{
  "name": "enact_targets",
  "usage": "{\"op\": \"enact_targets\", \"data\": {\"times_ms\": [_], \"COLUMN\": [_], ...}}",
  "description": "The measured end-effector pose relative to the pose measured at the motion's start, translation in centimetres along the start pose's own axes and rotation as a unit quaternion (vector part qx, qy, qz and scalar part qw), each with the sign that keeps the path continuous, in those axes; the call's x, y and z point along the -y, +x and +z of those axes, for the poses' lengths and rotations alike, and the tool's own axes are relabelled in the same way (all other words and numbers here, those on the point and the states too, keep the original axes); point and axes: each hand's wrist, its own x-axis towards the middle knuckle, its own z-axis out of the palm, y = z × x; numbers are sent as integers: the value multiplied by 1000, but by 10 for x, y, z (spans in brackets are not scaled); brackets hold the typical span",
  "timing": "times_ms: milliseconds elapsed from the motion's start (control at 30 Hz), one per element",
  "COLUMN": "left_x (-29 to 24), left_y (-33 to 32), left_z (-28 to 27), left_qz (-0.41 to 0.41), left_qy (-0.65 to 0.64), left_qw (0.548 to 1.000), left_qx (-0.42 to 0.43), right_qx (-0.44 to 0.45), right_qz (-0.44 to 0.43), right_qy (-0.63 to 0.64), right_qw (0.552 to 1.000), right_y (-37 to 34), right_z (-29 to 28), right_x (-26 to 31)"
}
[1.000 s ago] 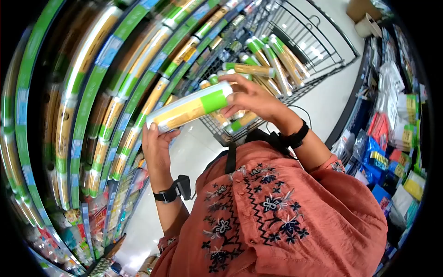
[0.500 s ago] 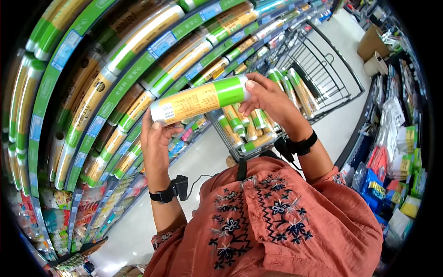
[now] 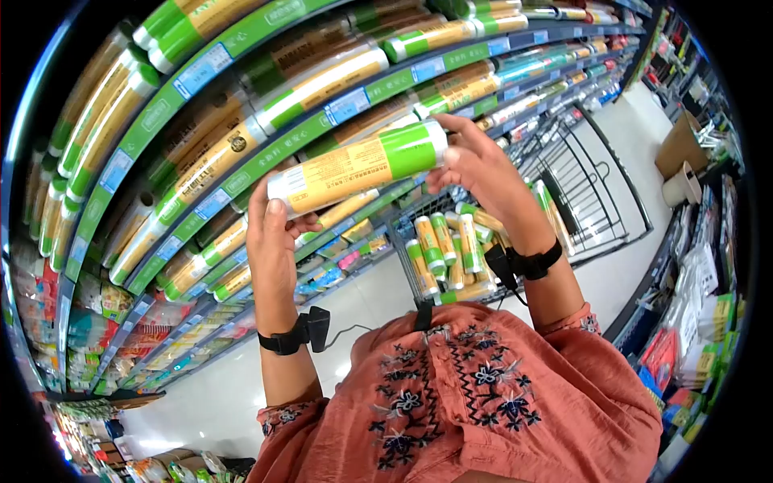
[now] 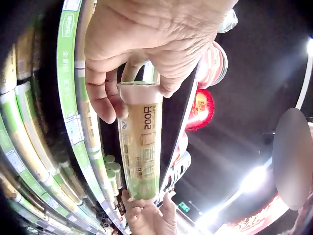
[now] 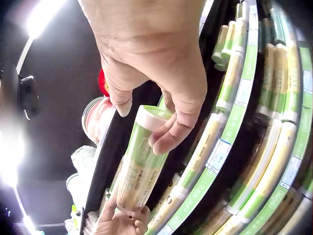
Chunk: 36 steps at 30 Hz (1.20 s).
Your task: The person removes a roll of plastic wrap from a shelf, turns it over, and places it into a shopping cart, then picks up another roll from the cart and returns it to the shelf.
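Both hands hold a roll of plastic bags [image 3: 354, 171], wrapped in a yellow and green label with white ends, in front of the shelves. My left hand [image 3: 272, 237] pinches its yellow end between thumb and fingers. At the green end is my right hand [image 3: 479, 165], fingers bent about the rim. The left wrist view shows the left hand [image 4: 146, 44] gripping the near end of the roll [image 4: 142, 152]. From the right wrist view, fingers of the right hand [image 5: 151, 68] lie against the roll's white rim, with the thumb on the other side.
Shelves [image 3: 322, 117] with green price strips hold many similar rolls. A black wire shopping cart [image 3: 620, 233] stands ahead of the body, with several rolls [image 3: 451, 249] inside. Another display of packaged goods [image 3: 692, 322] lines the right side, and pale floor [image 3: 209, 402] shows below.
The head view has turned toward the shelves, so the cart sits lower and further right in view. The roll has levelled somewhat and turned, bringing its printed text and barcode into sight.
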Motion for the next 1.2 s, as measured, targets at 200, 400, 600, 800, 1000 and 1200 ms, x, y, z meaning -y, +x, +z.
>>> {"op": "enact_targets", "data": {"times_ms": [200,400,600,800,1000,1200], "left_x": [-10,-55,-79,-87,-89,-93], "left_y": [13,20,34,38,39,39], "left_z": [-9,-1,-9,-12,-21,-19], "left_qz": [6,75,134,135,114,122], "left_qy": [5,3,59,51,55,42], "left_qw": [1000,997,989,990,992,991], "left_qx": [-2,36,31,-5,-19,-35], "right_qx": [18,14,41,64,103,95], "right_qz": [-19,-6,-89,-101,-125,-103], "right_qy": [-27,-49,-34,-11,-51,-60], "right_qw": [999,999,995,993,985,988], "right_y": [10,28,62,68,73,78], "right_z": [8,9,20,33,35,39], "right_x": [24,49,60,75,72,74]}}
